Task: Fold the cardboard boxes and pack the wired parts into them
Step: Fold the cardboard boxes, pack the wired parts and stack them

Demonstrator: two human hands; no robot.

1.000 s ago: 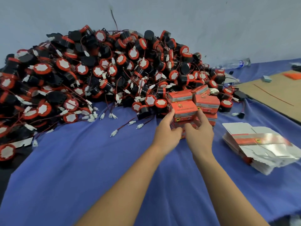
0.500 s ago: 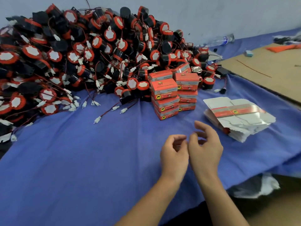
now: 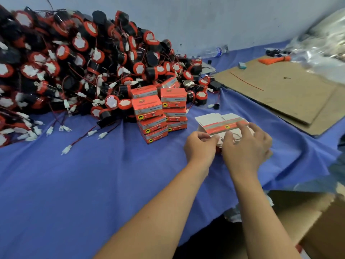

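A big heap of black-and-orange round wired parts (image 3: 74,62) with white connectors covers the back left of the blue cloth (image 3: 93,174). In front of it stand two stacks of folded orange boxes (image 3: 147,107). To their right lies a pile of flat unfolded boxes (image 3: 214,120), white with an orange band. My left hand (image 3: 200,146) pinches the top flat box at its near left corner. My right hand (image 3: 246,146) lies over the pile's right part, thumb and forefinger pinching the same flat box. The pile's near edge is hidden by both hands.
A brown cardboard sheet (image 3: 280,90) lies at the back right with a red wire on it. Clear plastic bags (image 3: 326,43) pile up in the far right corner, and a plastic bottle (image 3: 216,51) lies by the wall. An open carton (image 3: 308,217) sits below the table's right edge.
Both hands left the stacked folded boxes, drew back towards me, then moved right onto the pile of flat boxes and took hold of the top one. The view has swung right.
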